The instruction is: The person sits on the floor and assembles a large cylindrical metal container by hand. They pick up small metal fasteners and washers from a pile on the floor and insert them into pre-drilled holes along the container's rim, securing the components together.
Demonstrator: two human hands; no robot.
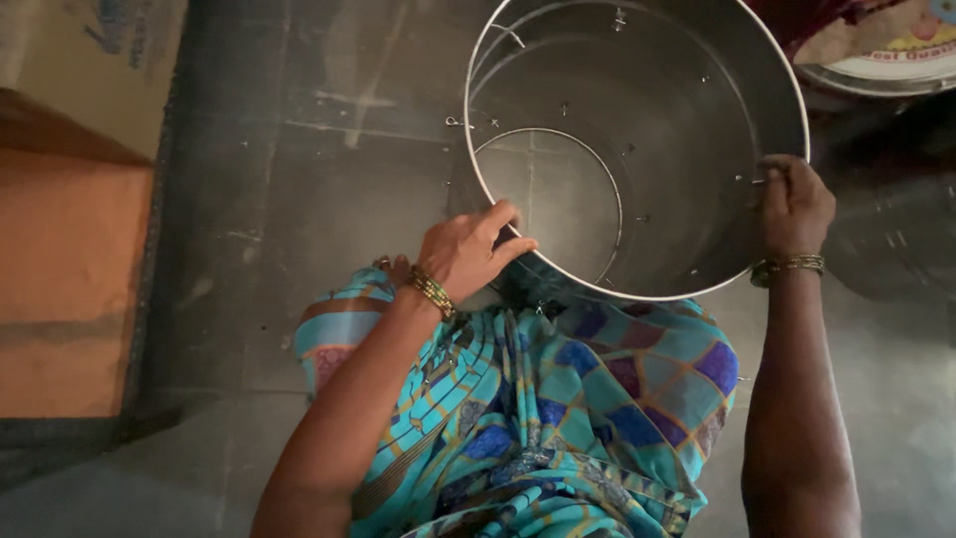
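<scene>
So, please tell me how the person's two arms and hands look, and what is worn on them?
Both arms are bare, with no sleeves. The left hand has a beaded bangle of green and gold at the wrist. The right hand has thin gold-coloured bangles at the wrist. No rings are visible.

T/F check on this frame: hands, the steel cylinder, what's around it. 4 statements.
1. Both hands are on the rim of the steel cylinder. True: left hand, right hand.
2. The cylinder has a closed bottom. False: the floor shows through its far opening.
3. Both wrists carry bangles. True.
4. A lid covers the cylinder's top. False: it is open, with the inner wall showing.
</scene>
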